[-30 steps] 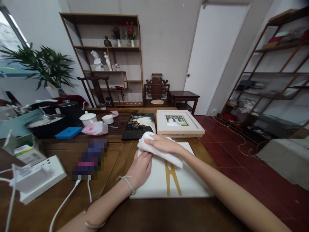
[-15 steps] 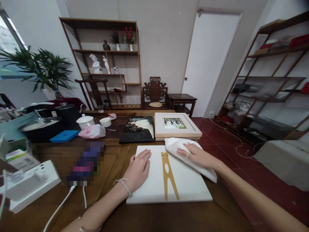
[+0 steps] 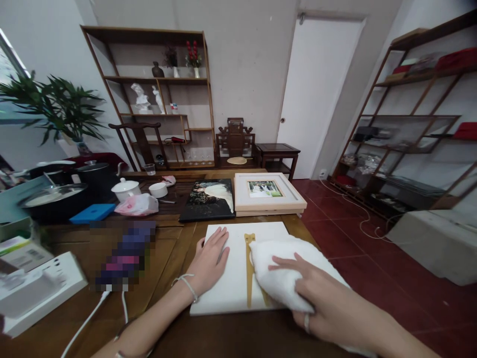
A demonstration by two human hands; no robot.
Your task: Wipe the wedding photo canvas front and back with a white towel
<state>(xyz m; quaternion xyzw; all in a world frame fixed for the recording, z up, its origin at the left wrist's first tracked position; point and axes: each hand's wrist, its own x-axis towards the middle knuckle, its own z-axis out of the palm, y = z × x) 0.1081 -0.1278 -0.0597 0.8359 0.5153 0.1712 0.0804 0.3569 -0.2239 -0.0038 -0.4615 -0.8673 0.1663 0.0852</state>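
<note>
A white rectangular board lies flat on the wooden table in front of me. My left hand rests on its left part, fingers stretched out and palm down, with a thin bracelet at the wrist. On the board's middle is a gold, flat, forked piece with an animal-like head at its top. A white cloth is bunched under my right hand, whose fingers press and grip it. The cloth lies over the board's right side and hides part of the gold piece's right leg.
Behind the board lie a framed photo and a dark picture panel. To the left are a blurred phone-like object with cables, a white power strip, a blue box, a pink-white bag and pots.
My right hand has drawn the cloth toward me, from the board's upper right to its lower right, over part of the gold piece. My left hand stays on the board.
</note>
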